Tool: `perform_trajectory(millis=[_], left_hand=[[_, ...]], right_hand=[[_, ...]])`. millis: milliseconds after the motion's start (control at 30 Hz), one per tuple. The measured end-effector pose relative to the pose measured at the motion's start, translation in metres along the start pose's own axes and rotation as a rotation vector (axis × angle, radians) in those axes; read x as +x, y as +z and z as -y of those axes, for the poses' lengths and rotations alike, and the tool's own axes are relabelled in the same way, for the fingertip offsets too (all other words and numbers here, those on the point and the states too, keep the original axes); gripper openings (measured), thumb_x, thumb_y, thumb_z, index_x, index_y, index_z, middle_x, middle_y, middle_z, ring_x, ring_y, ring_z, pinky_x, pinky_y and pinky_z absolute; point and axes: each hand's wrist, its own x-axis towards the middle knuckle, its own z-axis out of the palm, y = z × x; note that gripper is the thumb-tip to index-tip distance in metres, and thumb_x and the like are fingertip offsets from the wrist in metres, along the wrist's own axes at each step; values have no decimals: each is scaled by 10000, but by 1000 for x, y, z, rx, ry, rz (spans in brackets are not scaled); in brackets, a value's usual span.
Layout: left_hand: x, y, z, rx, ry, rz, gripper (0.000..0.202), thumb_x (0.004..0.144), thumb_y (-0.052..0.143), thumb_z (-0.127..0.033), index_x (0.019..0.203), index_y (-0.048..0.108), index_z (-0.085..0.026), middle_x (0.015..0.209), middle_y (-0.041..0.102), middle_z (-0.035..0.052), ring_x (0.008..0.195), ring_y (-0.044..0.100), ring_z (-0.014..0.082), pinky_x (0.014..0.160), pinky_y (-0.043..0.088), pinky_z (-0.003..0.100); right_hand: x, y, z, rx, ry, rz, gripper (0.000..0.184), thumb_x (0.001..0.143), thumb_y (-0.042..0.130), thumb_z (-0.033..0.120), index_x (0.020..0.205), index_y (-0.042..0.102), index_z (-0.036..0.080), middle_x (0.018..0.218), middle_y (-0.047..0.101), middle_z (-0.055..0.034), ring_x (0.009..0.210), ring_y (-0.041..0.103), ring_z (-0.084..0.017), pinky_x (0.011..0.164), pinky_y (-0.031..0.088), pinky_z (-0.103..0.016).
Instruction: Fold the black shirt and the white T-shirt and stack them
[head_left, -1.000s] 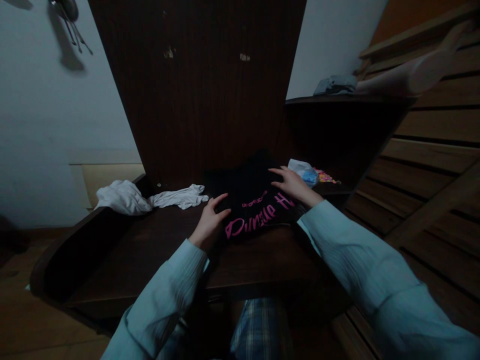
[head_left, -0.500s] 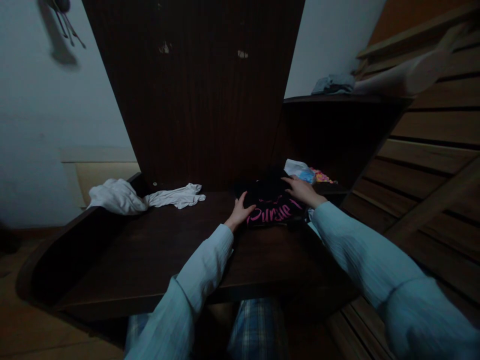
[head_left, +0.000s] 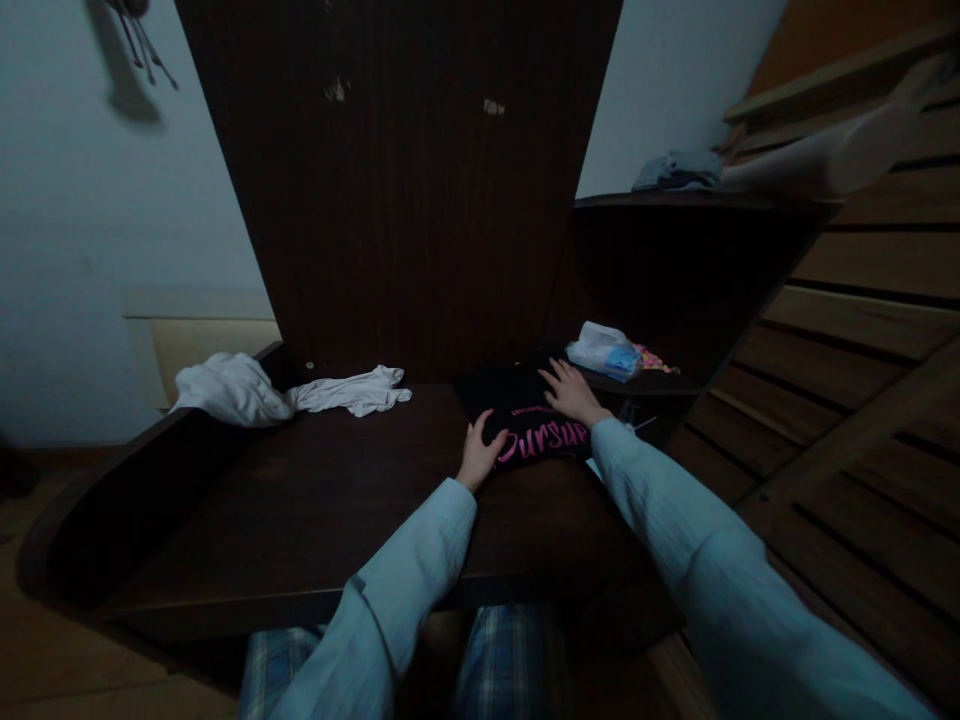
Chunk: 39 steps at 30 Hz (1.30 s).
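Observation:
A black folded garment (head_left: pixel 495 395) with pink lettering, likely a T-shirt, lies on the dark desk (head_left: pixel 315 510). At its lower left edge is my left hand (head_left: pixel 478 455), thumb and fingers apart, touching the cloth. My right hand (head_left: pixel 576 393) rests on the right part of the garment with its fingers spread flat. Neither hand visibly grips the fabric. Off to the left, a white crumpled cloth (head_left: pixel 232 388) hangs over the desk's raised side, and a thinner white cloth piece (head_left: pixel 360 391) stretches from it across the desktop.
On the low shelf at right sit a white and blue plastic pack (head_left: pixel 607 352) and a pink-yellow patterned item (head_left: pixel 655 360). Folded grey-blue cloth (head_left: pixel 679 170) and a pale roll (head_left: pixel 825 155) lie on the upper shelf. Wooden slats (head_left: pixel 877 400) rise along the right side.
My right hand has moved left, from the garment's right edge onto its surface. The garment has shifted slightly left, showing more lettering. My left hand has moved slightly toward me.

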Motion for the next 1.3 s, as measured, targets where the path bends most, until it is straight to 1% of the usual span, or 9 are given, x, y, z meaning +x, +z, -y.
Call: perform_trajectory(millis=[233,400,533,633,833,1000,1067,1200,1300], left_hand=[[-3,2,6,-33,16,-31,446,727,608,-295,1153,518,-196,1192,495,93,1120,468,198,974,333,339],[-3,1,5,-48,5,-34,437,726,611,-282,1149,525,-212,1188,505,74,1113,476,189,969,346,337],[-5,1,0,-35,-9,-32,435,723,611,-278,1145,529,-215,1197,506,69,1120,471,189,983,331,341],[-5,0,-1,-30,0,-24,439,721,612,-281,1146,528,-211,1203,505,75,1122,469,192,983,328,343],[-4,0,2,-54,-11,-23,448,717,611,-277,1150,520,-212,1215,491,80,1117,471,200,959,354,344],[-8,0,-2,-32,18,-2,444,718,606,-255,1151,519,-217,1194,501,75,1112,469,200,984,325,352],[-10,1,-4,-18,37,1,435,724,596,-246,1152,520,-213,1171,510,75,1106,471,197,983,327,350],[-9,4,-3,-36,14,-16,436,715,604,-228,1143,531,-199,1140,522,79,1071,495,193,965,351,348],[-2,1,2,-110,-15,-23,445,688,631,-211,1124,553,-174,1125,545,89,1048,517,197,963,358,346]], right_hand=[[2,4,1,91,-29,120,448,773,468,162,1214,504,90,1381,344,-154,1287,273,-260,1050,207,-410],[4,10,-5,275,90,161,427,767,476,141,1191,529,129,1347,406,-124,1239,372,-208,1031,279,-344],[7,16,-12,476,222,135,355,771,491,157,1111,587,187,1302,467,-77,1203,421,-206,1015,305,-368],[9,19,-14,559,268,119,326,784,499,195,1096,594,197,1249,518,-66,1175,450,-203,994,328,-369],[17,24,-13,566,357,138,392,811,489,266,1189,523,166,1264,510,-91,1165,460,-187,984,330,-332],[12,27,-23,509,546,201,586,835,416,465,1276,421,78,1288,454,-204,1174,444,-277,963,334,-423],[8,28,-26,488,603,237,618,847,352,511,1283,412,76,1279,459,-213,1165,453,-282,955,342,-424],[8,25,-23,441,677,306,647,857,294,528,1315,362,75,1313,413,-222,1204,404,-304,958,324,-451],[12,16,-13,405,702,344,658,847,349,506,1328,332,56,1336,365,-246,1243,330,-346,965,288,-491]])
